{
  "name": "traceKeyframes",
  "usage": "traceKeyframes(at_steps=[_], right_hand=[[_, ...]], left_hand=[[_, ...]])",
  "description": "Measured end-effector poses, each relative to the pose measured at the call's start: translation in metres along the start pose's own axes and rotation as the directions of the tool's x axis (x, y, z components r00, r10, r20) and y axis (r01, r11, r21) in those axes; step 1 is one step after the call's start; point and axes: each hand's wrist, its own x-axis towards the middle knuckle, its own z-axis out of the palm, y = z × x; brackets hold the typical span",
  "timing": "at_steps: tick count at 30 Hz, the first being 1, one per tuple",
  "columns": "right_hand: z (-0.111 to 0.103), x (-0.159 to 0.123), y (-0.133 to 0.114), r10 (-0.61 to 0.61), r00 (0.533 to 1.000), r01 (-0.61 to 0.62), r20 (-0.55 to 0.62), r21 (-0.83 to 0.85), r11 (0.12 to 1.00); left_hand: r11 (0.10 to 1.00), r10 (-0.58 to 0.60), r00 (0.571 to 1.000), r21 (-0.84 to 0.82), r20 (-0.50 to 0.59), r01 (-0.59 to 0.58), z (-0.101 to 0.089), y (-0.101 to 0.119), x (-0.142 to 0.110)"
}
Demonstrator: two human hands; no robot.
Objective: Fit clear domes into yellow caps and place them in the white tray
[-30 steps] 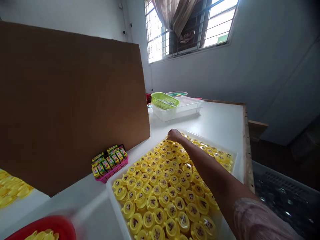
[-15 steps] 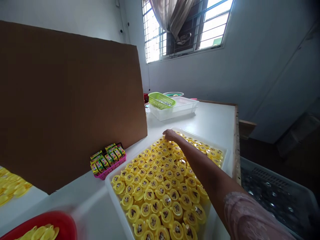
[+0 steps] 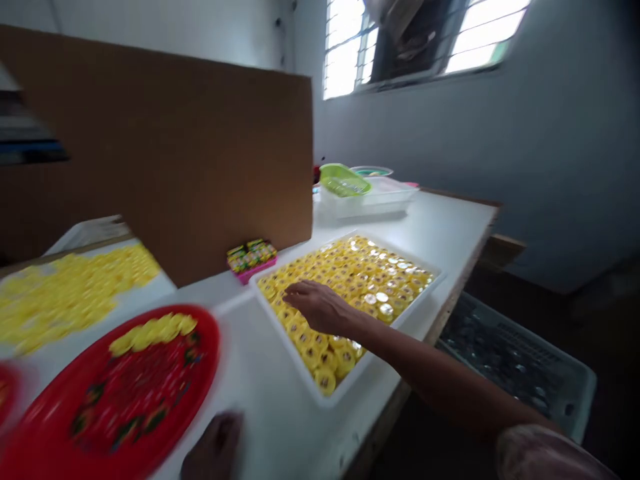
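Observation:
My right hand hovers palm down over the near left part of a white tray packed with several small yellow caps bearing a dark print. Its fingers are stretched out towards the left and hold nothing that I can see. My left hand is a dark blur at the bottom edge, on the white table beside a red round tray that carries a row of yellow pieces. The left hand's fingers are smeared by motion.
A large brown cardboard sheet stands upright behind the trays. A small pink basket of green and yellow packets sits at its foot. More yellow pieces lie at left. A green basket in a clear tub stands at the back; a grey crate sits below the table edge.
My right hand has drawn back from the tray's far corner to its near left part. The view has swung left and pulled back, showing the red tray and my left hand.

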Motion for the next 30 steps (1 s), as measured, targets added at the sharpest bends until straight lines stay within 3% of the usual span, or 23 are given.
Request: traceKeyframes(at_steps=[2, 3, 6, 10, 14, 19, 22, 26, 30], right_hand=[[0.026, -0.031, -0.055, -0.154, 0.988, 0.152, 0.014, 0.103, 0.983], [0.040, -0.046, -0.076, -0.175, 0.984, 0.169, 0.025, 0.160, 0.972], [0.086, -0.080, -0.122, -0.133, 0.989, 0.104, 0.060, 0.348, 0.932], [0.132, -0.097, -0.165, -0.039, 0.996, -0.005, 0.076, 0.510, 0.860], [0.148, -0.084, -0.198, -0.199, 0.973, 0.113, 0.119, 0.503, 0.857], [0.166, -0.053, -0.223, -0.365, 0.908, 0.263, 0.206, 0.400, 0.878], [0.182, -0.047, -0.226, -0.379, 0.899, 0.279, 0.222, 0.378, 0.883], [0.191, -0.054, -0.222, -0.197, 0.971, 0.089, 0.134, 0.564, 0.821], [0.185, -0.056, -0.220, 0.060, 0.981, -0.183, 0.187, 0.757, 0.627]], left_hand=[[0.948, 0.006, 0.990, -0.316, 0.143, 0.039, -0.009, -0.003, -0.012], [0.886, 0.008, 0.981, -0.456, 0.193, 0.083, -0.016, -0.002, -0.015], [0.723, 0.103, 0.980, -0.690, 0.170, 0.044, -0.043, 0.004, -0.015], [0.612, 0.137, 0.989, -0.789, 0.045, -0.049, -0.089, -0.002, -0.026], [0.722, 0.099, 0.984, -0.670, -0.147, -0.172, -0.116, -0.033, -0.052], [0.869, 0.036, 0.985, -0.480, -0.171, -0.115, -0.111, -0.079, -0.073], [0.910, 0.048, 0.995, -0.406, -0.089, -0.081, -0.101, -0.095, -0.080], [0.890, 0.068, 0.998, -0.453, 0.013, -0.054, -0.092, -0.097, -0.084], [0.838, 0.143, 0.989, -0.536, 0.039, -0.100, -0.088, -0.090, -0.083]])
